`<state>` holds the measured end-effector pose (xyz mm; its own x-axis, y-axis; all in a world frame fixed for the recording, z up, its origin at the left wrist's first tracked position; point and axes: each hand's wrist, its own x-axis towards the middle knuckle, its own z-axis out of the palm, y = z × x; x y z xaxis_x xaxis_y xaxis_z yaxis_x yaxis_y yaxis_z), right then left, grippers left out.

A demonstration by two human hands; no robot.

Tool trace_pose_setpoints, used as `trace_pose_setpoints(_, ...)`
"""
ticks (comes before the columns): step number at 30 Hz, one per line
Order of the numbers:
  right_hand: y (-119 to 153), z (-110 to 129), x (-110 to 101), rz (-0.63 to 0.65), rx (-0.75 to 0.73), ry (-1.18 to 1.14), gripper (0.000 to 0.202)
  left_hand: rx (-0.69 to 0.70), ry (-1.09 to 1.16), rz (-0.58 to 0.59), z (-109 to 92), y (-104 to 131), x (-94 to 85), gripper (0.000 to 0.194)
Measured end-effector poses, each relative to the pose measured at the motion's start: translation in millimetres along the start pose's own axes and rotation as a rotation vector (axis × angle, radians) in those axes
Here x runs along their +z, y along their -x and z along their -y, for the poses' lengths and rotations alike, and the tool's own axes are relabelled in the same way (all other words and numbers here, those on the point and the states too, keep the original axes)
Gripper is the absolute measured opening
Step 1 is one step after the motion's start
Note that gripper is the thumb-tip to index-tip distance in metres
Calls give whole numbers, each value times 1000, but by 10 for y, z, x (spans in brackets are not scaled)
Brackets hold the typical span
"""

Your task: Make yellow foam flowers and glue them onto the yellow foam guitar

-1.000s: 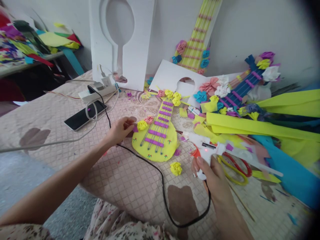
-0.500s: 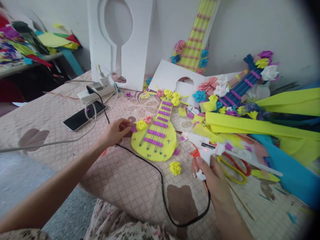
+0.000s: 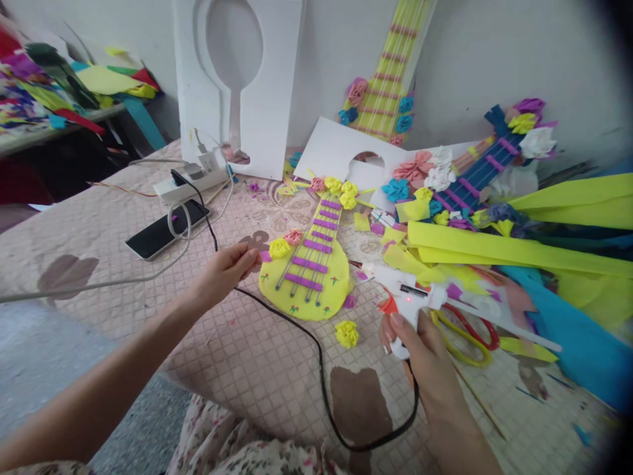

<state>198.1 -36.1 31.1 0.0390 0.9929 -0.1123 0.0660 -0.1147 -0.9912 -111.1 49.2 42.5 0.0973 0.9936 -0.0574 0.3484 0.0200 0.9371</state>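
My right hand [image 3: 415, 336] is wrapped round the grip of a white glue gun [image 3: 403, 290], fingers by its orange trigger. The gun has a small red light, and a clear glue stick [image 3: 504, 320] sticks out of its back. Its nozzle points left at a yellow paper guitar [image 3: 306, 284] with purple strips and strings, lying flat. At the guitar's left edge, my left hand [image 3: 227, 267] has its fingers pressed together beside a purple paper piece [image 3: 266, 256]; what they hold, if anything, is hidden. A yellow paper flower [image 3: 347, 334] lies below the guitar.
The gun's black cord [image 3: 320, 356] loops across the table in front. A phone [image 3: 168, 229] and a power strip [image 3: 190, 183] are at left. Scissors [image 3: 467, 346], a thin stick [image 3: 479, 399], crepe paper [image 3: 475, 247] and a blue paper guitar [image 3: 477, 175] fill the right side.
My left fingers have closed together and shifted slightly left and down, away from the purple paper piece. My right hand and the glue gun have barely moved.
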Motion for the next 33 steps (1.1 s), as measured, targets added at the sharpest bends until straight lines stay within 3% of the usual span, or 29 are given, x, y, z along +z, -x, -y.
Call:
trace_pose_setpoints(7, -12, -82, -122, 6, 15, -97, 27, 94, 11, 153, -174, 66, 125, 29)
trace_pose_setpoints(12, -16, -74, -132, -29, -11, -215, 26, 142, 42, 302, -348, 83, 405, 20)
trace_pose_setpoints(14, -7, -58, -121, -45, -24, -259, 23, 192, -46, 334, -427, 70, 554, 21)
trace_pose_setpoints(19, 18, -67, -146, -91, -10, -348, 21, 423, -433, 260, -486, -8, 918, 41)
trace_pose_setpoints(23, 10, -139, -205, -135, -40, -393, 22, 608, -619, 341, -372, -117, 1129, 13)
trace_pose_setpoints(27, 2, -158, -232, -140, -45, -428, 20, 627, -719, 419, -324, -234, 1272, 15)
trace_pose_setpoints(33, 26, -110, -220, -120, -32, -444, 17, 614, -808, 516, -434, -341, 1448, 16)
